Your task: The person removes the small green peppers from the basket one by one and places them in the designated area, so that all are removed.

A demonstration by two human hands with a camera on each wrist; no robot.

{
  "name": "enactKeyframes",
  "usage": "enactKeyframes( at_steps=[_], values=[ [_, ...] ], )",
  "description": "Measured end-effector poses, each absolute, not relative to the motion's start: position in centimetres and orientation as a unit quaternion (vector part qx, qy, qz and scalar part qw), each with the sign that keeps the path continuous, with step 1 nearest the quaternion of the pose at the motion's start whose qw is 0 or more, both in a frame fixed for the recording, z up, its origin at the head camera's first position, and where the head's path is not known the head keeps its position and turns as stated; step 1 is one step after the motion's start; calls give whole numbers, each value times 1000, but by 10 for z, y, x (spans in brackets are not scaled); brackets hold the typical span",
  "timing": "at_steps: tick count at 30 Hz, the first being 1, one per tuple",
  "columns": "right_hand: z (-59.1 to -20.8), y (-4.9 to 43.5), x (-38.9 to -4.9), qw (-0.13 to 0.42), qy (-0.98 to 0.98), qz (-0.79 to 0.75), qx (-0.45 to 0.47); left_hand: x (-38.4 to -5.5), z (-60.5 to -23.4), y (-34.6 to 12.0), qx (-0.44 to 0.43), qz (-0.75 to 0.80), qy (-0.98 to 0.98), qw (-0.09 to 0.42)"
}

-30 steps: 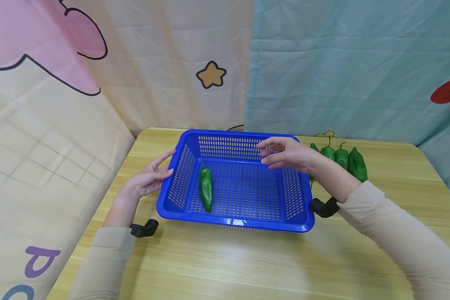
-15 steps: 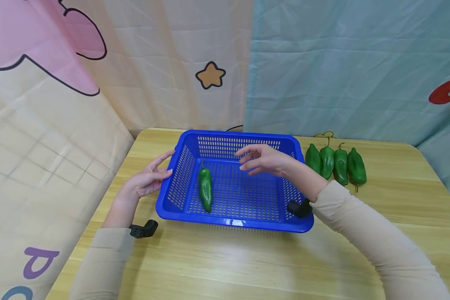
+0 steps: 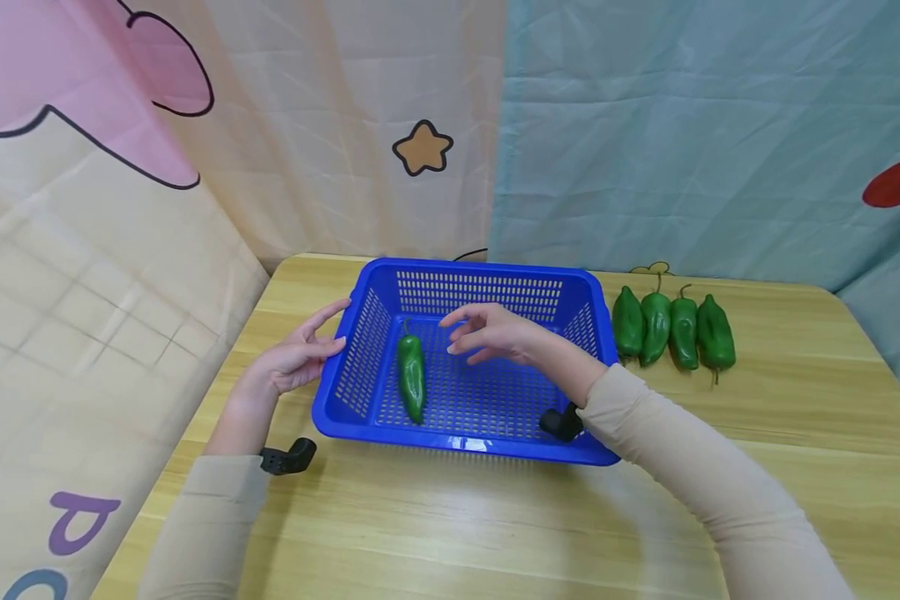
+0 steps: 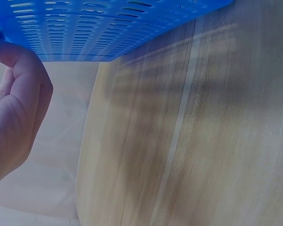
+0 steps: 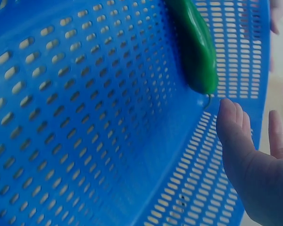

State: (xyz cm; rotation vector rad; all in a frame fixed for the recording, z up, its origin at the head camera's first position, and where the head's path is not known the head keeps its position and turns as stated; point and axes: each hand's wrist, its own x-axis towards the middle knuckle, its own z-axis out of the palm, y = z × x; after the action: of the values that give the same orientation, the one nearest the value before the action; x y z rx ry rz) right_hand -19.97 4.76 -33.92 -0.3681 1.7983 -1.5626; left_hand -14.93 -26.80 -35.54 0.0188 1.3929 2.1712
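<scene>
A blue plastic basket (image 3: 474,444) with slotted walls sits on the table. My left hand (image 3: 294,360) holds its left rim, thumb over the edge; the left wrist view has this hand (image 4: 20,101) against the basket's wall. Inside, towards the left, lies one long green pepper (image 3: 412,379), its stem pointing to the far side. Over the middle of the basket hovers my right hand (image 3: 495,333), fingers spread and loosely bent, nothing between them. In the right wrist view the hand (image 5: 252,162) shows beside the stem end of the pepper (image 5: 198,52), apart from it.
Several more green peppers (image 3: 683,333) lie in a row on the wooden table (image 3: 450,525), just right of the basket. Printed curtains (image 3: 645,150) hang behind the table and along its left side. A black wrist camera (image 3: 562,423) juts out below my right wrist.
My right hand has moved left from the basket's right wall to above its middle, uncovering the row of peppers. The left hand, the basket and the pepper inside have stayed put.
</scene>
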Motion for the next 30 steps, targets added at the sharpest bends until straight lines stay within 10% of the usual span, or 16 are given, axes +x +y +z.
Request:
enactKeyframes(
  at_steps=[30],
  values=[
    [-372, -6, -208, 378, 738, -547, -115, -151, -355, -267, -3, 806, 522, 278]
  ],
)
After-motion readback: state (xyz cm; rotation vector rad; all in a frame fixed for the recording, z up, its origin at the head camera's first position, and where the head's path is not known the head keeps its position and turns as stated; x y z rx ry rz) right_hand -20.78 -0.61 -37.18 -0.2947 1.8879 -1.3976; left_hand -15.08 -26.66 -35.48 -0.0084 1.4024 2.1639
